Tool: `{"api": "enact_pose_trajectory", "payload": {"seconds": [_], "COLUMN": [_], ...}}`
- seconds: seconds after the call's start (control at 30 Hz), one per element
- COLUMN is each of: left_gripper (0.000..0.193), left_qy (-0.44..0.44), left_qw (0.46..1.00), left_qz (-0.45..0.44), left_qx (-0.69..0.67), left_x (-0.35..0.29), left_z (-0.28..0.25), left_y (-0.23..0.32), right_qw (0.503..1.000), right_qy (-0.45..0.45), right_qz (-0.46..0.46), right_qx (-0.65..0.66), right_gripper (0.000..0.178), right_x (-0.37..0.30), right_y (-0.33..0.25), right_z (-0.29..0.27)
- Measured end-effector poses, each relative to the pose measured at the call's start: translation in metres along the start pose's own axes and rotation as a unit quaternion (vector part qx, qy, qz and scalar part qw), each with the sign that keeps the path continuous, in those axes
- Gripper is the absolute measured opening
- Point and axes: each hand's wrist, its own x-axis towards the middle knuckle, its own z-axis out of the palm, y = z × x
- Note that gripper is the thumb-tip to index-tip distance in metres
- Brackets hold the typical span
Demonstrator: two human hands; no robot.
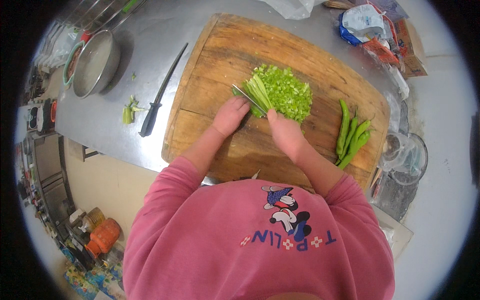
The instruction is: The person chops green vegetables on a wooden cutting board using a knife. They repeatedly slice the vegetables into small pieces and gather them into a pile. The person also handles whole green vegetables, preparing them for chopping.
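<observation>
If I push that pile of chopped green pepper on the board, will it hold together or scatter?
The chopped pepper pile is many small loose bits, so it would probably spread rather than slide as one mass. The pieces look light and may cling to a blade or fingers. The wooden cutting board lies flat with bare space around the pile, so the bits would likely stay on it.

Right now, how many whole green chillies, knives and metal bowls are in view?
Whole green chillies, beside the chopped pile on the wooden board: 4
Knives: 2, one in the right hand, one black-handled lying on the steel counter
Metal bowls: 1
Total: 7
</observation>
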Motion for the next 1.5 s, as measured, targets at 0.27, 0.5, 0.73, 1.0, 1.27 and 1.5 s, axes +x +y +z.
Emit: {"api": "enact_pose_trajectory", "payload": {"seconds": [0.27,0.5,0.73,1.0,1.27,1.5], "left_gripper": [0.019,0.02,0.023,0.023,0.023,0.021], "left_qy": [-0.006,0.012,0.028,0.068,0.003,0.028], "left_qw": [1.0,1.0,0.999,0.997,0.999,0.999], "left_qz": [-0.012,-0.004,-0.035,-0.008,-0.034,-0.033], "left_qx": [-0.024,-0.027,-0.026,-0.038,-0.024,-0.005], "left_x": [0.002,-0.002,-0.004,-0.003,-0.012,-0.017], "left_z": [-0.005,-0.001,0.001,0.001,-0.006,-0.007], "left_y": [0.001,0.003,0.002,-0.001,0.001,0.005], "right_qw": [1.0,0.996,0.998,0.997,0.994,0.996], "right_qy": [0.014,0.036,-0.017,-0.04,-0.007,0.004], "right_qz": [0.005,0.025,0.021,0.014,0.046,0.01], "right_qx": [0.014,0.075,0.058,0.071,0.097,0.087], "right_gripper": [0.012,0.014,0.016,0.013,0.012,0.015], "right_x": [0.019,0.027,0.007,0.023,0.037,0.013], "right_y": [-0.005,0.011,0.015,0.008,-0.003,0.003], "right_z": [0.014,0.02,0.008,0.008,0.013,0.013]}}
